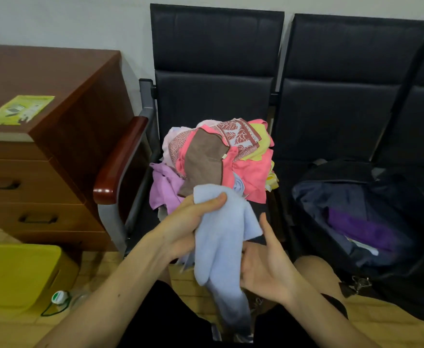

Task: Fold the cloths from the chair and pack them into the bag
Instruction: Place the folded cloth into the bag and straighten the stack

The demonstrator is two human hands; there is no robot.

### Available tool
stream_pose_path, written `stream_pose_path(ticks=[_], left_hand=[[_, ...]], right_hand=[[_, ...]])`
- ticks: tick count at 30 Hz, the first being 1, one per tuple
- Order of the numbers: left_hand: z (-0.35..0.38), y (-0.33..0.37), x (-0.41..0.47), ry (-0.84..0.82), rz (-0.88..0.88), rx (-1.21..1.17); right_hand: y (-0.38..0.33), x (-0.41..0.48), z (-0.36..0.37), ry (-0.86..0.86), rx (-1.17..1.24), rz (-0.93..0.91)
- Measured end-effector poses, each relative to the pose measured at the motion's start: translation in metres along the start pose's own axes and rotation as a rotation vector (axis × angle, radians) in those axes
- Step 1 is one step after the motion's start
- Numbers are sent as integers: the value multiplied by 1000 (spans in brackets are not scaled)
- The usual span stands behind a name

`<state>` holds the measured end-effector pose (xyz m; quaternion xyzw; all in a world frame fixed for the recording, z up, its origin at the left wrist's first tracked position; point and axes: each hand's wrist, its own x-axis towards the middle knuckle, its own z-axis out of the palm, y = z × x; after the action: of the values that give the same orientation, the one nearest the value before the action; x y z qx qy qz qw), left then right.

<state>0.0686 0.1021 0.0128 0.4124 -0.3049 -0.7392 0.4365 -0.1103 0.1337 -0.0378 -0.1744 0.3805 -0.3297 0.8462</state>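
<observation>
The left hand (188, 222) grips the soft light-blue cloth (221, 247) by its top, in front of the black padded chair (213, 96); the right hand (263, 264) is open beside it. Held at one point only, the cloth may twist and fold crooked.

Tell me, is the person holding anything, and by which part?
The left hand grips the light blue cloth near its upper end; the rest hangs down. The right hand is open beside it, gripping nothing.
</observation>
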Motion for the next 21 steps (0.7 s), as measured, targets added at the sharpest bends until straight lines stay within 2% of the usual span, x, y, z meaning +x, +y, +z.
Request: stream_pose_path(ticks=[3,7,12,16,19,21], left_hand=[[2,2,2,71,-28,10],[1,5,1,86,-42,14],[2,10,-6,61,-63,74],[1,12,-15,-113,-141,194],[1,14,-15,-172,-183,210],[3,19,-13,-147,-171,169]], right_hand=[[-1,-4,8,-129,28,-120],[-22,-11,-2,-97,-139,-302],[-50,-23,1,123,-516,-610],[-67,-35,13,243,-862,-793],[-78,-42,15,302,-974,-865],[-83,-45,15,336,-988,-866]])
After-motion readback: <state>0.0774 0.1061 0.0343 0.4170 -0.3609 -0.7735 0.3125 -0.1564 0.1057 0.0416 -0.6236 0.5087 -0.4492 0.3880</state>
